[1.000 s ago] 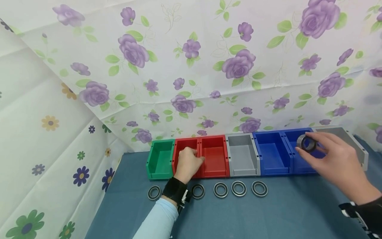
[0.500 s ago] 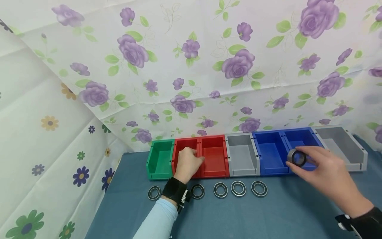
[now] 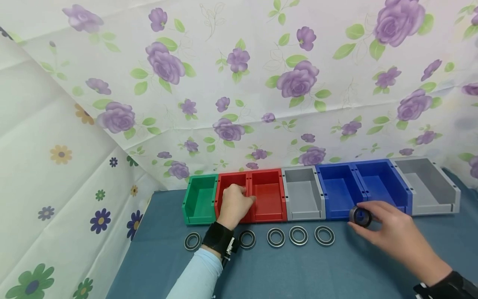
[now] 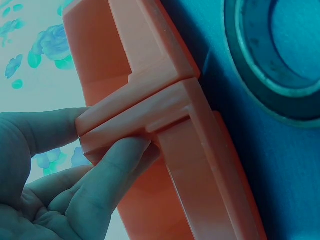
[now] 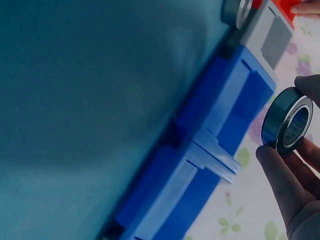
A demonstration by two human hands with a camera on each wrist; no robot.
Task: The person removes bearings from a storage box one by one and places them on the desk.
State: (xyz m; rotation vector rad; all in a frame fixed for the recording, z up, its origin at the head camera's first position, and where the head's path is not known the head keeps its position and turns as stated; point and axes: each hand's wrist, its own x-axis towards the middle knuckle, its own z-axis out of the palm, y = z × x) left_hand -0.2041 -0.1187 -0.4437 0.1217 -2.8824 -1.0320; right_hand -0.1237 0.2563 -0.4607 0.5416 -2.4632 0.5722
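Observation:
My left hand [image 3: 235, 203] pinches the two adjoining side walls of the left red bin [image 3: 232, 177] and the right red bin [image 3: 267, 199]. In the left wrist view, its thumb and fingers grip both sides of that seam [image 4: 142, 107]. Between thumb and fingers, my right hand [image 3: 397, 236] holds a ball bearing [image 5: 274, 120] by its rim, tilted on edge. In the head view this bearing [image 3: 353, 216] hangs in front of the right blue bin [image 3: 384, 187], above the cloth. Several more bearings lie flat in a row before the bins, among them one bearing [image 3: 318, 236] at the right end.
A green bin [image 3: 201, 201] stands left of the red ones. A grey bin [image 3: 303, 193], a left blue bin [image 3: 340, 193] and another grey bin [image 3: 429, 187] continue the row rightward. Blue cloth [image 3: 298, 274] covers the table; a flowered sheet [image 3: 254, 99] hangs behind.
My right hand has moved left and down toward me with the bearing, from over the right blue bin to in front of it. The left hand has stayed put.

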